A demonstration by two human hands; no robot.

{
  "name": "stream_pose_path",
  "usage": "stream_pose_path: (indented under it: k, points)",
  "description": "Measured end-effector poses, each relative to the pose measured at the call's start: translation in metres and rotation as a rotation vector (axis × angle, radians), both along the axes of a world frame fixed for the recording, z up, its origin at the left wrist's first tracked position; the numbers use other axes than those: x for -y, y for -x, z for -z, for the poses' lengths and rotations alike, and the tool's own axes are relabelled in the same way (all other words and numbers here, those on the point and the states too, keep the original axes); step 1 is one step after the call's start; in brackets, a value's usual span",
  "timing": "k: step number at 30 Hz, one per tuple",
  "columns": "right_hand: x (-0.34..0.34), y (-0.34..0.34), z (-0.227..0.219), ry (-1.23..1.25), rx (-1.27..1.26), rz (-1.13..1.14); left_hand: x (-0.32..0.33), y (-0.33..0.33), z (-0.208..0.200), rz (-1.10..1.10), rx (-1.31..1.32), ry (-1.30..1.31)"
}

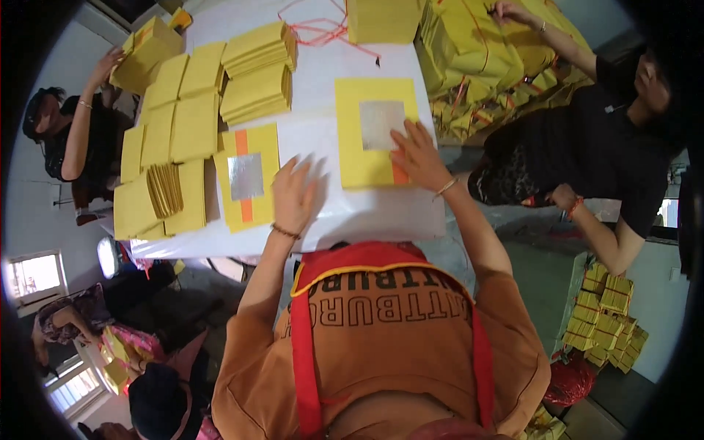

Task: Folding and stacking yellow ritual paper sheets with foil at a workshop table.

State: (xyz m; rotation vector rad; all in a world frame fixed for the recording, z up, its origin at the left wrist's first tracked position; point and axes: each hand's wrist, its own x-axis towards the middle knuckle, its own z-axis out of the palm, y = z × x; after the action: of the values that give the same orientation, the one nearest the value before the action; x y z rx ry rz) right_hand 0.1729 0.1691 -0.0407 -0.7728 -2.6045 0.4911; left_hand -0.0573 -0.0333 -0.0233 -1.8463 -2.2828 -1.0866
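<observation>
Seen from above, a person in an orange top with red straps leans over a white tabletop [330, 139] covered with square yellow paper sheets. The right hand [416, 155] lies flat, fingers spread, on a yellow paper square with a silver foil patch at its centre [367, 158]; the fingertips reach the edge of the foil and the palm covers the sheet's near corner, where a strip of orange shows. The left hand [293, 192] is also open and flat, pressing on bare tabletop just to the right of a second yellow square with a silver patch and an orange stripe [248, 183]. Neither hand grips anything; both are open and set apart, with a stretch of white between them. Beyond the left hand, further across the tabletop, sit bundles of plain yellow sheets [258, 70] and a row of fanned-out yellow sheets [165, 147]. Ahead of the right hand lies a loose red string [323, 31]. Other people work at the far left [73, 125] and far right [587, 139] with their own yellow stacks. The work appears to be at the point of smoothing or sliding one foil sheet at a time; the next move likely calls for light, even finger pressure so that only the top sheet shifts without creasing the foil.
</observation>
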Motion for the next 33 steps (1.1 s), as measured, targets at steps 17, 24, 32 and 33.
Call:
stream_pose_path:
  k: [17,24,32,33]
  points:
    - [-0.017,-0.018,0.027,0.937,-0.677,-0.029,-0.073,-0.036,-0.041,0.445,0.025,0.193]
    - [-0.008,-0.017,0.023,1.05,-0.735,0.044,-0.085,-0.028,-0.044,0.502,0.203,0.283]
    - [-0.014,-0.015,0.025,1.044,-0.709,-0.003,-0.088,-0.028,-0.04,0.435,0.381,0.36]
    - [-0.013,-0.016,0.025,1.043,-0.708,-0.004,-0.089,-0.027,-0.04,0.414,0.43,0.411]
